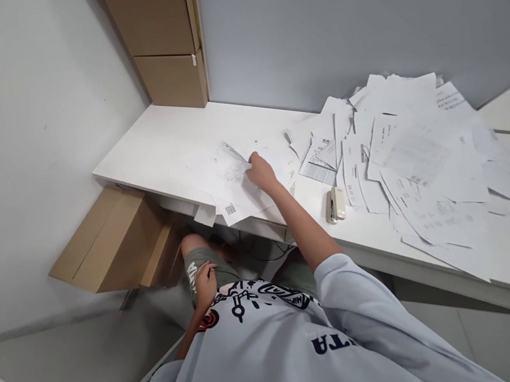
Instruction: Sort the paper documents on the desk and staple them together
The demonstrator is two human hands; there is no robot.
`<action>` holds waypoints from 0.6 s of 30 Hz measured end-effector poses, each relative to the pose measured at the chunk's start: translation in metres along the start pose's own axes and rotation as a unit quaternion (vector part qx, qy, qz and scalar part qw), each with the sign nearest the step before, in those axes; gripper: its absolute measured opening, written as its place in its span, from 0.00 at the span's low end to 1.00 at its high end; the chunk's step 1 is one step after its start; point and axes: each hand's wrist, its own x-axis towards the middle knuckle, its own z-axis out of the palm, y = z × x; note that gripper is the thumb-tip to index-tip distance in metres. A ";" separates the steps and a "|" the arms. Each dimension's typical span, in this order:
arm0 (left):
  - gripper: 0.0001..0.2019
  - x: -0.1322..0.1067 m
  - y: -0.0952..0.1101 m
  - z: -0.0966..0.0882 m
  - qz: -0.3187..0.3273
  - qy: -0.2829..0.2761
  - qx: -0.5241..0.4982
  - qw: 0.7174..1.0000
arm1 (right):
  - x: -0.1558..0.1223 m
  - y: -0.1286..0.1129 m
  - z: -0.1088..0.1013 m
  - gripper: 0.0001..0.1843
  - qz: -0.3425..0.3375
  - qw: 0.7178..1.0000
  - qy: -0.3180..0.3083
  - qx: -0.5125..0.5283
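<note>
Over the white desk, my right hand point(259, 171) is closed on the edge of a printed paper sheet point(232, 154), whose near side lifts at an angle. Beneath it lie loose paper sheets point(238, 209), one showing a QR code and reaching past the desk's front edge. My left hand point(205, 284) rests on my left thigh, fingers laid over the shorts and holding nothing. To the right of my right forearm, a cream stapler point(335, 205) lies beside a large spread heap of printed papers point(420, 149).
The white desk point(135, 148) runs along a grey panel point(354, 19). Stacked cardboard boxes point(175, 79) stand at its back left corner. An open cardboard box point(110, 243) sits below the left end, near the wall. Dark cables point(264, 258) hang under the desk.
</note>
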 end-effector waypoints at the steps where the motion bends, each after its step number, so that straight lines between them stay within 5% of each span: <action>1: 0.13 -0.001 0.002 -0.001 0.002 0.001 -0.002 1.000 | 0.001 0.002 -0.005 0.14 -0.008 0.999 0.002 0.046; 5: 0.13 -0.006 0.010 -0.005 0.011 0.012 -0.001 1.000 | -0.003 0.018 -0.030 0.09 -0.028 0.979 0.028 0.198; 10: 0.13 -0.005 0.031 -0.010 0.051 0.019 -0.025 0.998 | -0.019 0.042 -0.058 0.16 0.000 0.948 -0.026 0.318; 14: 0.14 0.018 0.084 -0.012 0.098 0.052 -0.142 0.984 | -0.028 0.056 -0.074 0.18 0.003 0.943 -0.036 0.331; 18: 0.27 0.063 0.142 -0.019 0.011 0.145 -0.198 0.969 | -0.034 0.062 -0.082 0.17 0.005 0.952 -0.067 0.298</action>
